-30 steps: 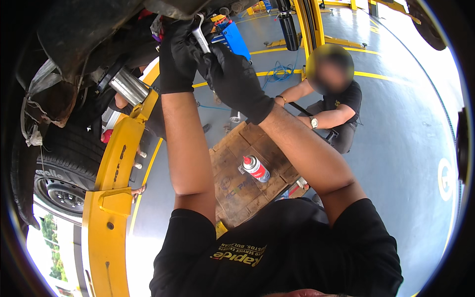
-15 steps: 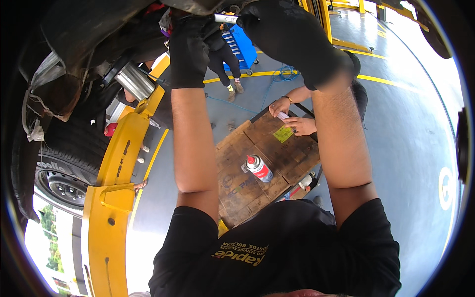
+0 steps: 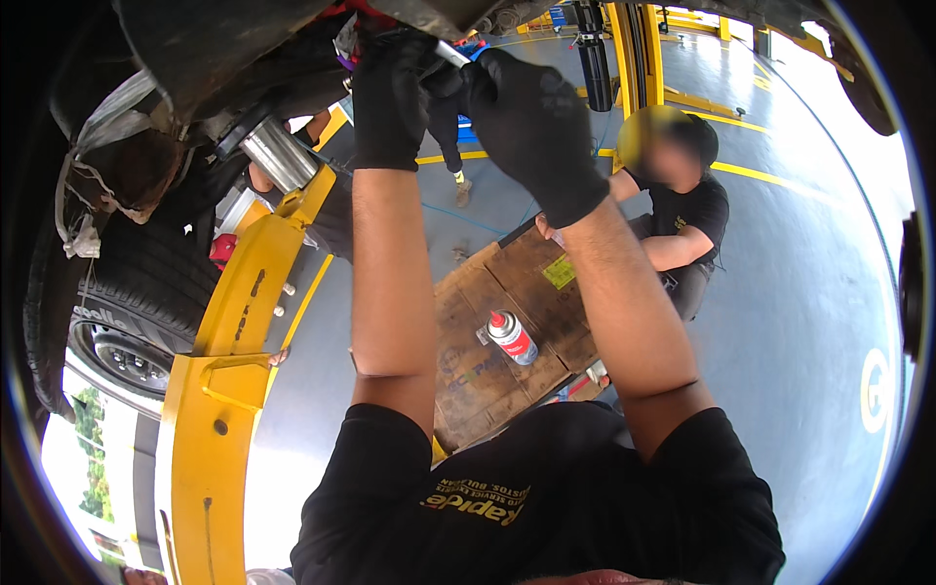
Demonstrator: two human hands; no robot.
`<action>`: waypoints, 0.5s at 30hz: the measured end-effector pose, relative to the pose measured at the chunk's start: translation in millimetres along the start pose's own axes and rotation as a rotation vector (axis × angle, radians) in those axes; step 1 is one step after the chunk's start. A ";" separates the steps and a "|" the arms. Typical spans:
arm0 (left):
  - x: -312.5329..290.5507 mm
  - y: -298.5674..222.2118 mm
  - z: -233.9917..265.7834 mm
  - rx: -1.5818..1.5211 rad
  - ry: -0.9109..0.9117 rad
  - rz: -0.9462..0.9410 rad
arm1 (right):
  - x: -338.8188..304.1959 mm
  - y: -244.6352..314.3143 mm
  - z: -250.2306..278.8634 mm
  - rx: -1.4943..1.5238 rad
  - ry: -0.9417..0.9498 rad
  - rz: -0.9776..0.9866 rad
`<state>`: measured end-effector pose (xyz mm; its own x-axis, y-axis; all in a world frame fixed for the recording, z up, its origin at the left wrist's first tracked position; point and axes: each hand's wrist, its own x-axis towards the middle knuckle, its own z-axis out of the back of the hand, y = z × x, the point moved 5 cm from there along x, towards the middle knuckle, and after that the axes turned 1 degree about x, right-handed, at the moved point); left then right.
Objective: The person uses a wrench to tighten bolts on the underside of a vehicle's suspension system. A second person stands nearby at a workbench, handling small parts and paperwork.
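Note:
Both my arms reach up under a raised vehicle, in black gloves. My right hand is closed at the near end of a silver metal bar, which looks like a tool handle. Its other end runs behind my left hand, whose fingers are curled up against the dark underbody. What the left fingers grip is hidden by the glove. Small red and purple parts show just above and beside the left hand.
Below is a worn wooden tabletop with a red-capped spray can and a yellow-green label. A co-worker sits beyond it. At left, a yellow lift arm with a metal post stands near a tyre.
My right hand has swung left and down, closer to my left hand, and the bar tilts more steeply. The co-worker's head and torso have come into view.

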<state>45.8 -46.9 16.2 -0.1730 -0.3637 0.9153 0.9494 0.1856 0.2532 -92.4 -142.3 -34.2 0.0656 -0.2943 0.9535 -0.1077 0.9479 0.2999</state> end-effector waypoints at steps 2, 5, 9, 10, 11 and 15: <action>2.9 2.2 -3.0 0.011 0.007 0.044 | -20.9 -5.0 -32.0 0.342 -0.003 -0.150; 8.3 -13.1 -8.5 -0.521 0.045 0.231 | -32.7 -0.5 -50.4 0.597 -0.009 -0.252; 0.0 23.7 -11.1 -1.158 0.123 0.371 | -25.2 19.1 -22.5 0.524 -0.078 -0.090; -6.7 25.8 -15.5 -1.126 0.093 0.450 | -21.5 15.8 -15.8 0.431 -0.041 -0.077; -5.0 8.0 -20.1 -1.117 0.071 0.533 | -15.3 6.2 -4.2 0.319 -0.006 -0.065; -6.8 10.8 -10.0 -0.156 0.192 0.083 | 8.9 -5.1 21.0 0.071 0.112 0.118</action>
<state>59.9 -51.5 9.6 -0.0538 -0.5221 0.8512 0.9899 0.0841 0.1142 -112.2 -152.3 -26.6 0.1577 -0.1627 0.9740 -0.1906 0.9628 0.1917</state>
